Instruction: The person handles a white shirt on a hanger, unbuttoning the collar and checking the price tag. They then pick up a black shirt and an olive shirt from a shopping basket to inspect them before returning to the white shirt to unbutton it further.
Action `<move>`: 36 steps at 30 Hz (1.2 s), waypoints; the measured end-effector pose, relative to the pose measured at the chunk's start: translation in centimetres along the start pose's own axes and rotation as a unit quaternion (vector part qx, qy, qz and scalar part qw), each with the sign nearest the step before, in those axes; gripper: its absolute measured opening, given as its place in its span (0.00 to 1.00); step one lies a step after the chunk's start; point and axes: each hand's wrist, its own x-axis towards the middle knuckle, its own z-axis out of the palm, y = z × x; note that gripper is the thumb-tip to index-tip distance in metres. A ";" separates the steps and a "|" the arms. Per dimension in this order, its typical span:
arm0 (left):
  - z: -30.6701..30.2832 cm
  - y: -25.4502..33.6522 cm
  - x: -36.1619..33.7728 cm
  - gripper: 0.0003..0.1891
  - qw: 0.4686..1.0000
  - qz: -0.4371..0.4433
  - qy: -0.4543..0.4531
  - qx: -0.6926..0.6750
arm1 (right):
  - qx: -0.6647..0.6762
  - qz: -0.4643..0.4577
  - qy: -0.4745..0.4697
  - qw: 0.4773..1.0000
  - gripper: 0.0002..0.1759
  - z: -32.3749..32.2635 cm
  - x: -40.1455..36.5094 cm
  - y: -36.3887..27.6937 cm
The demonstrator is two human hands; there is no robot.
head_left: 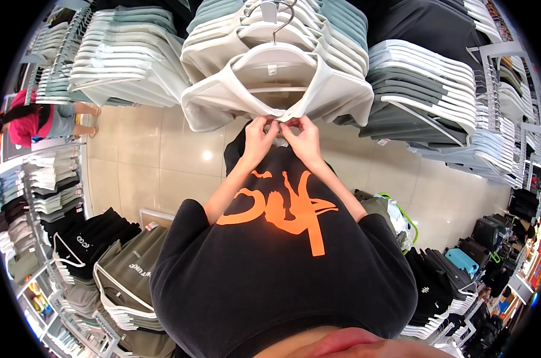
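Observation:
A white polo shirt (342, 95) hangs on a white hanger (274, 56) at the front of a rack, straight ahead of me. My left hand (258, 140) and my right hand (305, 138) meet at the shirt's collar opening, fingertips pinching the placket by the buttons. Both hands sit just below the collar, close together and touching the fabric. Beneath my arms is my black T-shirt with an orange print (282, 209).
Rows of hung shirts in white, pale green and grey (127, 53) fill the racks on both sides. Dark and olive shirts (127, 268) hang at lower left, black ones at lower right. A person in a pink top (29, 122) stands at far left on the tiled floor (157, 161).

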 end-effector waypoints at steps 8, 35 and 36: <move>-0.1 0.3 0.0 0.08 0.979 -0.120 -0.014 -0.165 | 0.031 -0.032 -0.052 0.998 0.11 -0.7 0.9 1.3; -1.6 1.8 1.6 0.07 0.979 0.149 -0.022 0.140 | 0.163 0.084 0.016 0.983 0.07 -0.2 1.6 0.2; -2.0 2.2 2.0 0.08 0.969 0.178 -0.028 0.169 | 0.181 0.085 0.028 0.979 0.06 -0.1 1.6 0.5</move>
